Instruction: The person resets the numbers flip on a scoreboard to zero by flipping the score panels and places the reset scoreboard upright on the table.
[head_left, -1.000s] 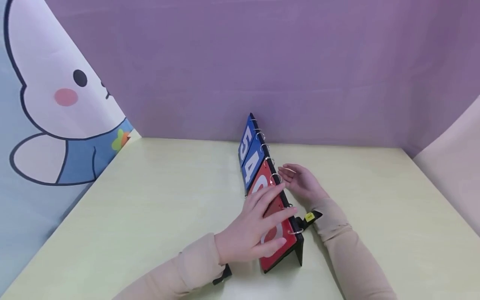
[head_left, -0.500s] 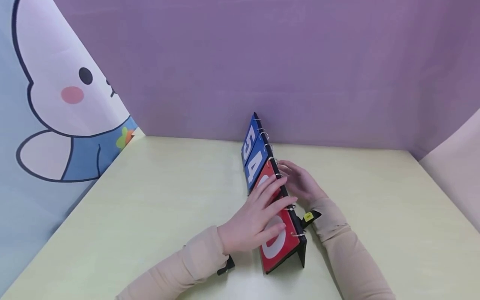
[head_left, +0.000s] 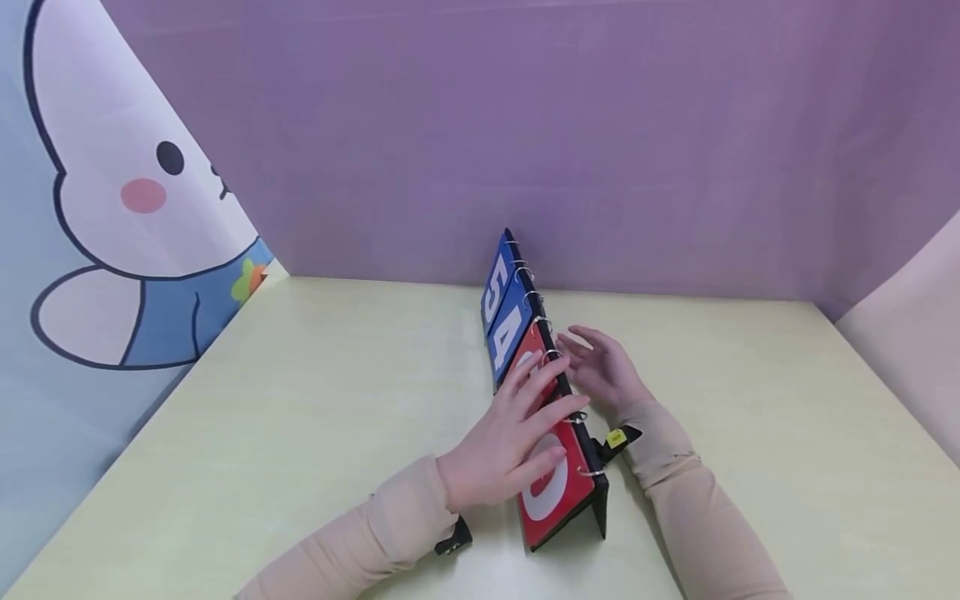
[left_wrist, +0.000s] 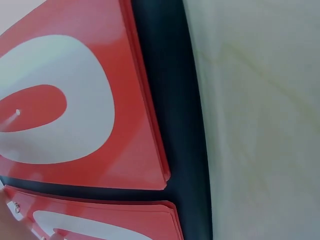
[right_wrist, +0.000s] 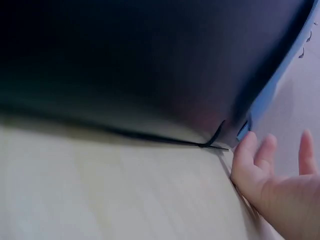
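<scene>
Both hands (head_left: 495, 457) (head_left: 604, 373) spread, flip scoreboard (head_left: 536, 335) btwn, L hiding pt of red cards (head_left: 564, 490)

The flip scoreboard (head_left: 536, 337) is standing like a tent on the worktop (head_left: 360, 358), blocking a straight pass between the left hand (head_left: 506, 448) and right hand (head_left: 603, 375). The left is screening the red cards (head_left: 576, 467); the right is occupying room just behind the board. Open worktop is stretching along both sides, and a purple backdrop (head_left: 480, 133) is closing the far edge.
</scene>
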